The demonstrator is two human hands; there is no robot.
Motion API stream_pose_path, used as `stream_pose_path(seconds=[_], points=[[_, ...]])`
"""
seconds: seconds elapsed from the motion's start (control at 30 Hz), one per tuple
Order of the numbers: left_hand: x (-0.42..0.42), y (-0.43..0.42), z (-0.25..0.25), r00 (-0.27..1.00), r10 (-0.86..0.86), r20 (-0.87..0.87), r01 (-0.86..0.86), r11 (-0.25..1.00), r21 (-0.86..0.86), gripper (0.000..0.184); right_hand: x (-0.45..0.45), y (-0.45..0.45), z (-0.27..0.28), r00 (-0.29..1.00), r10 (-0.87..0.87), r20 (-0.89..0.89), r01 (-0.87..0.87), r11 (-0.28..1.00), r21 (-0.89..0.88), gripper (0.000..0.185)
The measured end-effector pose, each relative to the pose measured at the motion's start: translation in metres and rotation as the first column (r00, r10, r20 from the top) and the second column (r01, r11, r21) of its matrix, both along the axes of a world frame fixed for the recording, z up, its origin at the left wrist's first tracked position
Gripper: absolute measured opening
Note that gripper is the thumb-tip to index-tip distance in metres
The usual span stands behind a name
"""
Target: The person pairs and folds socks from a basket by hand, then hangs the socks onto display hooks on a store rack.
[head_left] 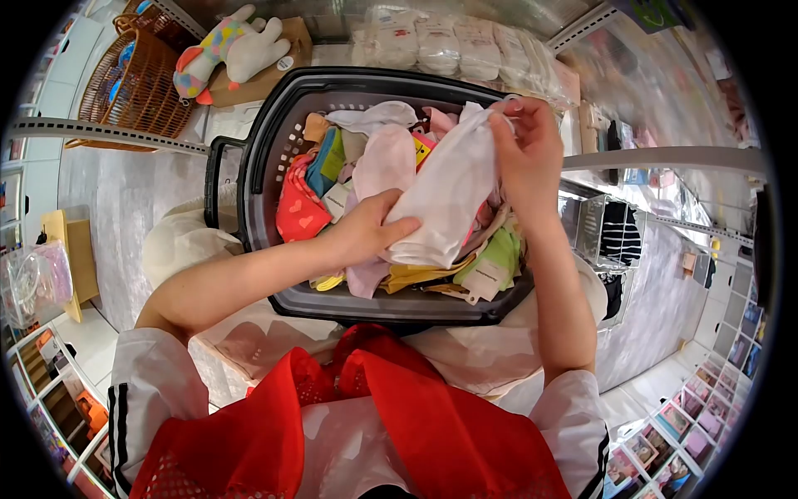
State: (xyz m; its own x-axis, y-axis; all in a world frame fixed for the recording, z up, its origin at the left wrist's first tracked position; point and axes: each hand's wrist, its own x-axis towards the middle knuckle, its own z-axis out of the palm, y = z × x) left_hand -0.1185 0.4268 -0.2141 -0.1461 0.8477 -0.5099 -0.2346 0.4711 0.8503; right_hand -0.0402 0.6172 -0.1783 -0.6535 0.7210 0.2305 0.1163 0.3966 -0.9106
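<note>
Your red vest [453, 416] is filling the near side of the scene, worn over a white top whose striped sleeves [158, 382] are showing at both sides. At the far left, a clear plastic bag [37, 279] is leaning beside a wooden block [81, 266], and beyond them a wicker basket [137, 87] is standing near a spotted plush toy [229, 50], which is resting against a cardboard box [299, 41]. Farther right, a dark laundry basket [374, 75] is sitting directly in front of you, holding a heap of small clothes: heart-printed red cloth [301, 204] is lying at the left, a pale pink piece [384, 158] near the middle, and mustard cloth [416, 276] along the near side. Your left hand [366, 229] is closing on the near-left edge of a white cloth [449, 187], its fingers partly hidden. That cloth is slanting over the heap's right half; you cannot tell whether its underside is touching the clothes. To its right, your right hand [532, 145] is pinching the far-right end, fingers bent and drawn together. Green cloth [504, 248] is lying near right, wrapped packs [436, 46] are lining the far side, and a black-and-white striped item [619, 233] is hanging at the right.
</note>
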Motion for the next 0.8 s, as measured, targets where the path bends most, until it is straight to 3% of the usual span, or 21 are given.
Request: stream_pose_path(seconds=[0.07, 0.17, 0.23, 0.33, 0.43, 0.53, 0.67, 0.8], points=[[-0.01, 0.001, 0.001, 0.955, -0.235, -0.182, 0.219, 0.97, -0.104, 0.035, 0.0, 0.003, 0.008, 0.992, 0.046, -0.117, -0.068, 0.98, -0.188, 0.015], [-0.033, 0.001, -0.027, 0.875, -0.011, -0.485, 0.144, 0.96, 0.238, 0.04, 0.002, 0.009, 0.019, 0.976, 0.091, -0.197, -0.154, 0.931, -0.331, 0.012], [-0.058, 0.011, -0.046, 0.697, 0.171, -0.696, -0.017, 0.975, 0.223, 0.042, 0.004, 0.012, 0.02, 0.963, 0.097, -0.253, -0.186, 0.914, -0.361, 0.013], [-0.076, 0.014, -0.066, 0.679, 0.033, -0.733, 0.043, 0.995, 0.085, 0.041, 0.004, 0.015, 0.018, 0.969, 0.063, -0.241, -0.146, 0.927, -0.345, 0.014], [-0.078, 0.022, -0.077, 0.795, -0.097, -0.599, 0.002, 0.988, -0.157, 0.045, 0.007, 0.018, 0.021, 0.97, 0.036, -0.24, -0.128, 0.916, -0.381, 0.013], [-0.068, 0.027, -0.075, 0.891, 0.179, -0.418, -0.234, 0.968, -0.084, 0.04, 0.007, 0.021, 0.02, 0.971, 0.026, -0.238, -0.119, 0.914, -0.388, 0.013], [-0.08, 0.029, -0.078, 0.966, 0.124, -0.226, -0.16, 0.976, -0.151, 0.029, 0.007, 0.027, 0.014, 0.964, 0.039, -0.261, -0.134, 0.924, -0.357, 0.012], [-0.08, 0.031, -0.056, 0.96, 0.148, -0.239, -0.166, 0.984, -0.06, 0.029, 0.006, 0.032, 0.018, 0.963, 0.024, -0.268, -0.114, 0.938, -0.326, 0.008]])
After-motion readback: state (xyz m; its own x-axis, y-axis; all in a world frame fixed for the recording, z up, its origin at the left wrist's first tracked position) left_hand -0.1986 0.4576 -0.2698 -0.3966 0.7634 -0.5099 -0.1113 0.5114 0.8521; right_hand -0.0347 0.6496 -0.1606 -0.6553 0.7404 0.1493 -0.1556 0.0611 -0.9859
